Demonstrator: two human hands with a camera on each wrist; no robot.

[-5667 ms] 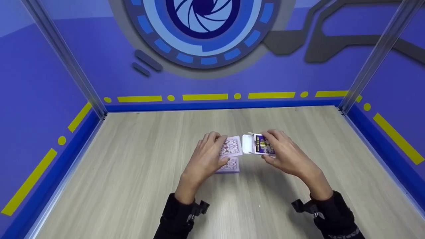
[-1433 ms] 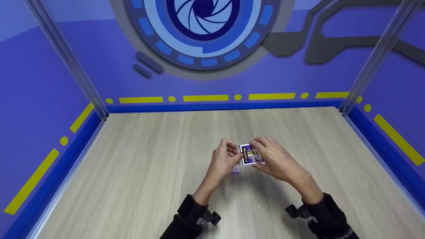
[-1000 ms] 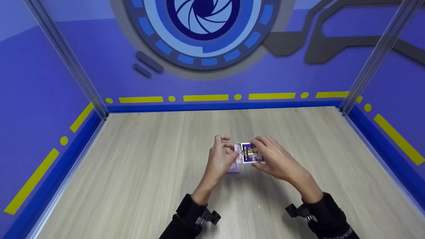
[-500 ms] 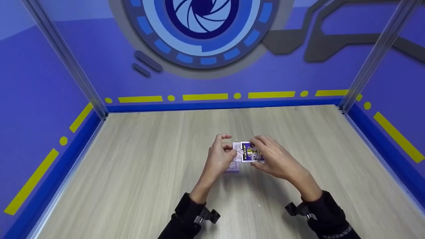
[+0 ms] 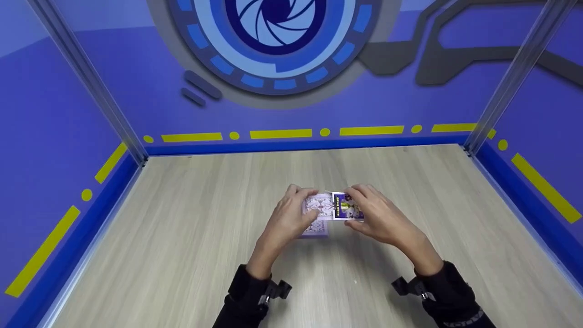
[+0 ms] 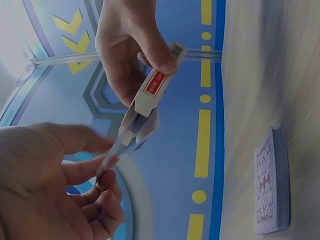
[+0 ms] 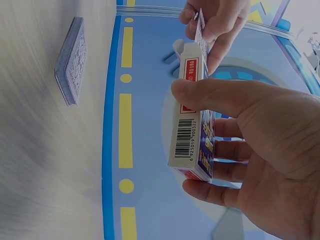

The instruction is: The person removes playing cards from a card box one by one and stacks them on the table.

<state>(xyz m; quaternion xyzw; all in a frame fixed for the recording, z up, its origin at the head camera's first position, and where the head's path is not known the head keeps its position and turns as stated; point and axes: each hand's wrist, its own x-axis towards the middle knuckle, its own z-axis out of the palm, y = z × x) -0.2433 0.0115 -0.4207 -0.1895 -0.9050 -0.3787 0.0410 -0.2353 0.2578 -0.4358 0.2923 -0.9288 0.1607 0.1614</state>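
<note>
My right hand [image 5: 385,213] grips a small playing card box [image 5: 345,207], purple and yellow on its front, fingers on one side and thumb on the other. In the right wrist view its narrow side shows a barcode and a red label. The box's open end, flaps spread [image 6: 148,125], faces left. My left hand [image 5: 284,215] pinches a thin bunch of playing cards [image 5: 322,206] with pink-and-white patterned backs, their right end at the box mouth. Below them a thicker deck of the same cards [image 5: 316,229] lies on the table, partly covered by the left hand in the head view.
The light wood table [image 5: 205,237] is bounded by blue-purple panels [image 5: 282,118] with yellow dashes at the back and both sides. Metal posts [image 5: 98,86] stand at the corners. Each wrist wears a black strap with a small camera mount [image 5: 278,290].
At first the cards were apart from the box; later they sat mostly inside its mouth. Over the last second my left hand has moved left, and more of the cards shows. The right hand barely moved.
</note>
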